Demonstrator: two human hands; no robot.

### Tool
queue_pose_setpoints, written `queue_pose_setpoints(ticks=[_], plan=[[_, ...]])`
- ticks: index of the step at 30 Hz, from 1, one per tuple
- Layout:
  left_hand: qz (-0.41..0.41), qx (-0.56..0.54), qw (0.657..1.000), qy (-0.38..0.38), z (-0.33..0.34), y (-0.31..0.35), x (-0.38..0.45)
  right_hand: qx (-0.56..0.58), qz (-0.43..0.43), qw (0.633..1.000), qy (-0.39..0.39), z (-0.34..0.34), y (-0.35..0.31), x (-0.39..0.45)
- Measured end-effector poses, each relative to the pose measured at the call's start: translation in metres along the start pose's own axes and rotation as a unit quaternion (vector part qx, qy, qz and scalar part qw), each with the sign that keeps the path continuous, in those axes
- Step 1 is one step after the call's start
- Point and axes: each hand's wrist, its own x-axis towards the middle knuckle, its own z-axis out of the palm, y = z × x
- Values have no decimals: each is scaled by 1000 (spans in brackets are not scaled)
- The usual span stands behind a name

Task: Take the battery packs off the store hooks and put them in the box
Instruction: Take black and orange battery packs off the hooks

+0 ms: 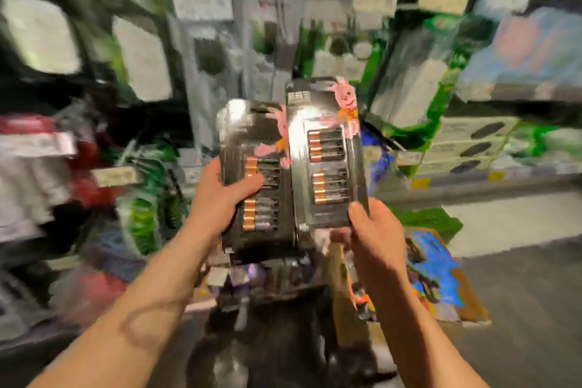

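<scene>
I am holding two battery packs up in front of me, one in each hand, with blurred store shelving behind them. My left hand (220, 198) grips the left battery pack (255, 173), a flat, glossy black card with rows of copper-topped batteries under clear plastic and a pink rabbit printed near the top. The thumb lies across its front, over the upper row of batteries; the other fingers are hidden behind the card. My right hand (371, 230) pinches the lower right corner of the right battery pack (327, 151), a matching black card, thumb on the front and fingers tucked behind. The two packs stand roughly upright, side by side, the right one overlapping the left one's edge and sitting slightly higher. Both are clear of the hooks, which I cannot make out in the blur.

Low on the right stands a brown cardboard box (466, 302) with colourful packaging inside, probably the destination.

I judge these packs stiff but bendable, slick on the plastic face, and weighted towards the batteries. A corner pinch may let the card swing or slip, so a hold across the middle, thumb over the batteries, looks safer for lowering them in.
</scene>
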Motion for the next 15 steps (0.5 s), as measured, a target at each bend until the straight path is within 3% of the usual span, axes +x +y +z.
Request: queue_pose_setpoints(ticks=[4,9,15], plan=[[50,-11,997,64,-54,49,-5,69,-30,994,-85,60,-37,-13],[109,-29,988,103,-124,107,1,137,-57,979,-138,138,-76,-18],[175,-53,977,111,-211,179,27,209,-81,967,-123,238,-130,0]])
